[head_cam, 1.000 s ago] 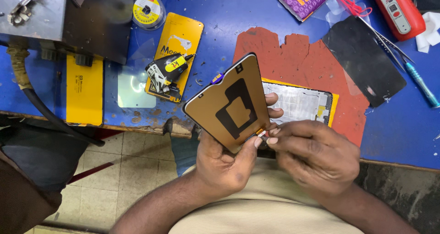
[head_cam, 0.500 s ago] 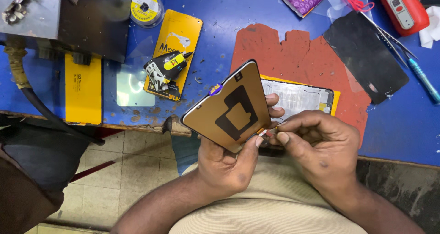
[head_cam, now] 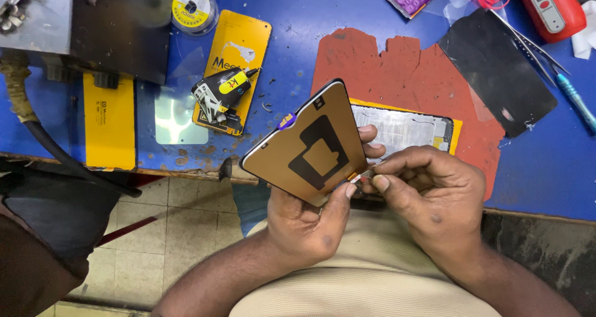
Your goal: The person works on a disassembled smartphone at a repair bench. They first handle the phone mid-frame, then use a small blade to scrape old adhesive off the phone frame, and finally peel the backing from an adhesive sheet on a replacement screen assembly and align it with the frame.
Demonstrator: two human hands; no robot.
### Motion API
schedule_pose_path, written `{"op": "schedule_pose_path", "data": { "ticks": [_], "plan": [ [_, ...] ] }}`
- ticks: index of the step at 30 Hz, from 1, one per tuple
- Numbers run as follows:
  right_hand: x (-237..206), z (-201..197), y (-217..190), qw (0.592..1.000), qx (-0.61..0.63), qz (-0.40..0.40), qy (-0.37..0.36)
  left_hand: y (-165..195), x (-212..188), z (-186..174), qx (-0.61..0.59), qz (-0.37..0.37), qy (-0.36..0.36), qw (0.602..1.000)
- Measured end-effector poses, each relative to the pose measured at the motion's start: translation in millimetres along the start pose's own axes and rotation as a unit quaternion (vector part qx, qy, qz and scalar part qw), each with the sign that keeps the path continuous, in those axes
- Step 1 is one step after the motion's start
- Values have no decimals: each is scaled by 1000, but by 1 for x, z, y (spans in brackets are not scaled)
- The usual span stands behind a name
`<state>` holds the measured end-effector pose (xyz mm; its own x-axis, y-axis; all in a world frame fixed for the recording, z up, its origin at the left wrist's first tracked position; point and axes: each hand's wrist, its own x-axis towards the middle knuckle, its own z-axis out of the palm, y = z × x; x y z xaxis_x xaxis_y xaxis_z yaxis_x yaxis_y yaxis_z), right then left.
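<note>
While the left hand (head_cam: 304, 221) keeps its grip on the tilted phone screen panel (head_cam: 308, 144), the right hand (head_cam: 428, 193) has pinched its flex tab (head_cam: 356, 178), above the blue worktop (head_cam: 546, 168)

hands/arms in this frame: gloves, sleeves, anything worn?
Both bare: no gloves, rings, watch or bands on the left hand or right hand. Forearms are uncovered as far as the frame shows; no sleeve edge in view. Nails short. A ribbed beige garment covers the torso below.
</note>
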<state>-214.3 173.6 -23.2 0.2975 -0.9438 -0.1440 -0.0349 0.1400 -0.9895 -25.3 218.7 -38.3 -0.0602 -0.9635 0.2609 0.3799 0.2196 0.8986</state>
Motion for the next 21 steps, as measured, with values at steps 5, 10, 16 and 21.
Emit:
{"op": "schedule_pose_path", "data": {
  "ticks": [5,10,16,21],
  "plan": [
    [0,1,0,1000,16,0,-1,0,1,-1,26,14,-3,1000],
    [0,1,0,1000,13,7,2,0,1,-1,24,15,-1,1000],
    [1,1,0,1000,15,3,0,1,1,-1,19,2,-1,1000],
    [2,1,-1,1000,11,5,1,0,1,-1,25,4,2,1000]
  ]
}}
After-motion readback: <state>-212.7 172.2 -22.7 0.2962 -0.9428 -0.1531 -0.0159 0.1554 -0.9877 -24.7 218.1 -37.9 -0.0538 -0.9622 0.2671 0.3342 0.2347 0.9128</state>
